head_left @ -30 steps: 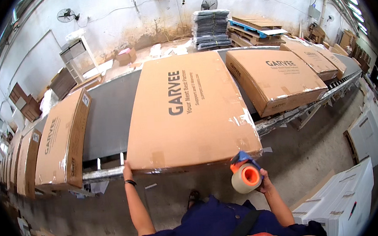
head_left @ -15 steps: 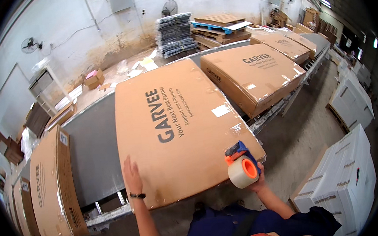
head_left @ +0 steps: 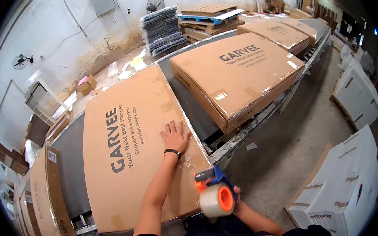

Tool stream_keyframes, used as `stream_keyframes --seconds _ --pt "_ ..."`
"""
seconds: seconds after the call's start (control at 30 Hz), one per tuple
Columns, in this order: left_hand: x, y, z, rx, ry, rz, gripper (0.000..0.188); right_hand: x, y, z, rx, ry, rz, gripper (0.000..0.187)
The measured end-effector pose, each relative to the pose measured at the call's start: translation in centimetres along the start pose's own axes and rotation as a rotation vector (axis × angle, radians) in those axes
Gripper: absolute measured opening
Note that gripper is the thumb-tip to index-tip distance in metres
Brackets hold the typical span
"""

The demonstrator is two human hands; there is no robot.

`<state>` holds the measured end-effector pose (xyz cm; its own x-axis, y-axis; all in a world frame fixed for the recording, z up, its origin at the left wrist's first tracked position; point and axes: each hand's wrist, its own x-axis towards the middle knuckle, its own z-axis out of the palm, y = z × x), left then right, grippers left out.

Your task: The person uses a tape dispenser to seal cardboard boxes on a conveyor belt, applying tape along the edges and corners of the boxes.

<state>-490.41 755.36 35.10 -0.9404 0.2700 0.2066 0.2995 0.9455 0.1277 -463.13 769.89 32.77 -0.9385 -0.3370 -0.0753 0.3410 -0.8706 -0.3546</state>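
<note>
A large brown cardboard box [head_left: 145, 187] lies flat on the conveyor right in front of me. My left hand [head_left: 175, 137] rests palm down on its top near the right edge, fingers spread, and a dark band circles the wrist. Off the box's near right corner, my right hand [head_left: 237, 199] grips a tape dispenser [head_left: 217, 175] from behind. This tool has a blue frame, orange parts and a thick roll of clear packing tape [head_left: 213, 201]. Strips of clear tape glisten along the box's right edge. The fingers of my right hand are partly hidden by the dispenser.
More cardboard boxes [head_left: 243, 83] line the conveyor [head_left: 72, 170] to the right and left. Stacked white panels [head_left: 334, 195] stand on the floor at right. Behind the conveyor are wooden pallets [head_left: 211, 26] and a stack of grey sheets [head_left: 161, 32]. A paper scrap [head_left: 251, 146] lies on the floor.
My left hand has moved from the box's near left side across its top to the right edge. The view has shifted, so the box appears further left. The tape dispenser stays in my right hand.
</note>
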Motion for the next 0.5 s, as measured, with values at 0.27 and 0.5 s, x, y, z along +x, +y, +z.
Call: stream_keyframes --seconds 0.27,0.5 --pt "0.2 2.0 -0.1 0.016 0.052 0.045 0.05 0.6 1.6 -6.8 0.214 -0.329 0.396 0.071" --pt "-0.1 0.1 0.2 -0.146 0.17 0.087 0.039 0.7 -1.7 -4.3 0.229 -0.342 0.559 0.061"
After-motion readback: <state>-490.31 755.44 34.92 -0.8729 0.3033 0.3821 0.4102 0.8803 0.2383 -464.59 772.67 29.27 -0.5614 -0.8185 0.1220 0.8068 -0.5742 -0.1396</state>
